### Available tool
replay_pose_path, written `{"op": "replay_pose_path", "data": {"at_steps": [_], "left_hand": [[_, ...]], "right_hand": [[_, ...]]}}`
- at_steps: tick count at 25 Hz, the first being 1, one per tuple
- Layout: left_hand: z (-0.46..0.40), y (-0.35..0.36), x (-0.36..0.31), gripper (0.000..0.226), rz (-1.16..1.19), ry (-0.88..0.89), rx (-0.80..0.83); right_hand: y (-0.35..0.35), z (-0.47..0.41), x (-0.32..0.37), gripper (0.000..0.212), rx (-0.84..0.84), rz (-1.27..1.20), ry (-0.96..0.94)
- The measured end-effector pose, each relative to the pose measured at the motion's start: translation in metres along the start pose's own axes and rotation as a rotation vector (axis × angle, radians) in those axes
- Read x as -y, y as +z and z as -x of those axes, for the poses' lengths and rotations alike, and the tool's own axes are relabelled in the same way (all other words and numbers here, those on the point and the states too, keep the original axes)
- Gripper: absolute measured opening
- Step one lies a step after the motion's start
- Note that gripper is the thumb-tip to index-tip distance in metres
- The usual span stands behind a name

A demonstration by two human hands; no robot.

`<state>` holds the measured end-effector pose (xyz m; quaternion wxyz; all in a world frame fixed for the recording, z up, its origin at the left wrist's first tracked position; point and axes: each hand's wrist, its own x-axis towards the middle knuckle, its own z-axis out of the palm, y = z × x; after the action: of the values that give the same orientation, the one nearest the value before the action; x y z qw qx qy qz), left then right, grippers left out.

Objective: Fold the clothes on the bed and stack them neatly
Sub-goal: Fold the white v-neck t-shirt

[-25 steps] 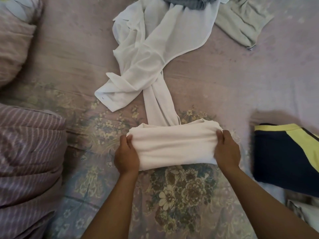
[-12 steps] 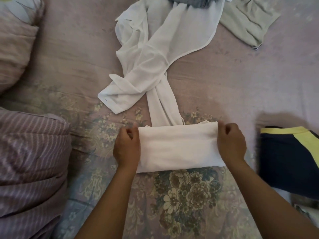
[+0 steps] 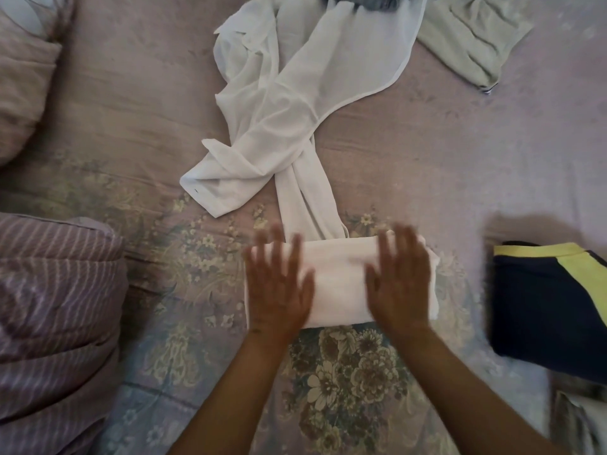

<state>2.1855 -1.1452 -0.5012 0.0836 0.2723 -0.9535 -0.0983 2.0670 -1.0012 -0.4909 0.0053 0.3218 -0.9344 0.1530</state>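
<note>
White garment (image 3: 338,280): near end folded into a flat band at the middle of the bed (image 3: 427,152), toward its near edge; the unfolded rest trails away to the far edge.
Left hand (image 3: 277,287): flat on the band's left end, fingers (image 3: 262,244) straight and spread, gripping nothing; blurred.
Right hand (image 3: 400,284): flat on the band's right end, fingers straight, gripping nothing.
Navy-and-yellow garment (image 3: 545,307): folded, at the right edge.
Green garment (image 3: 473,41): far right.
Striped pillow (image 3: 56,316): left edge.

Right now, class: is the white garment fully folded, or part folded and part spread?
Part folded. The white garment has a near end in a neat rectangle under both flat hands; its far length trails loose and crumpled up the bed.
</note>
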Motion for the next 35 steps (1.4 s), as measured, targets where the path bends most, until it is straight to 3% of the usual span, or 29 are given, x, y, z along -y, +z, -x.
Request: {"op": "replay_pose_path", "data": {"at_steps": [1, 3, 7, 10, 12, 14, 18, 21, 23, 26, 30, 32, 34, 35], "left_hand": [[0.009, 0.005, -0.008, 0.057, -0.024, 0.167, 0.045], [0.019, 0.018, -0.007, 0.057, -0.065, 0.301, 0.144], [0.02, 0.022, 0.004, 0.061, -0.08, 0.305, 0.216], [0.029, 0.01, 0.024, 0.07, 0.003, 0.451, 0.139], [0.035, 0.001, 0.041, 0.075, 0.076, 0.419, 0.16], [0.037, -0.009, 0.043, 0.071, 0.19, 0.088, 0.209], [0.015, -0.023, 0.024, 0.074, 0.737, -0.911, 0.225], [-0.002, -0.039, 0.031, 0.063, 1.029, -1.204, 0.409], [-0.011, -0.062, 0.021, 0.064, 1.109, -1.155, 0.5], [-0.031, -0.085, -0.025, 0.08, 1.017, -0.815, 0.492], [-0.049, -0.072, -0.126, 0.082, 0.789, -0.476, 0.546], [-0.048, -0.054, -0.169, 0.074, 0.871, -0.502, 0.616], [-0.043, -0.039, -0.188, 0.064, 0.94, -0.593, 0.677], [-0.037, -0.035, -0.187, 0.058, 0.912, -0.575, 0.609]], "right_hand": [[0.006, 0.013, 0.008, 0.052, 0.042, 0.049, -0.147], [0.016, 0.03, 0.008, 0.056, 0.156, 0.143, -0.227], [0.018, 0.028, 0.001, 0.058, 0.202, 0.255, -0.172], [0.015, 0.047, 0.01, 0.058, 0.123, 0.24, -0.269], [0.015, 0.066, 0.014, 0.057, 0.11, 0.205, -0.345], [0.013, 0.073, 0.014, 0.063, 0.122, 0.21, -0.318], [0.008, 0.073, 0.017, 0.055, 0.122, 0.219, -0.314], [-0.008, 0.083, 0.012, 0.048, 0.14, 0.078, -0.235], [-0.024, 0.086, 0.003, 0.046, 0.276, -0.203, -0.012], [-0.053, 0.072, -0.014, 0.049, 0.481, -0.75, 0.494], [-0.072, 0.027, -0.038, 0.039, 0.268, -1.117, 0.925], [-0.077, 0.007, -0.049, 0.05, 0.315, -1.142, 0.999], [-0.075, -0.005, -0.063, 0.051, 0.415, -0.926, 0.926], [-0.073, -0.008, -0.066, 0.048, 0.43, -0.827, 0.872]]}}
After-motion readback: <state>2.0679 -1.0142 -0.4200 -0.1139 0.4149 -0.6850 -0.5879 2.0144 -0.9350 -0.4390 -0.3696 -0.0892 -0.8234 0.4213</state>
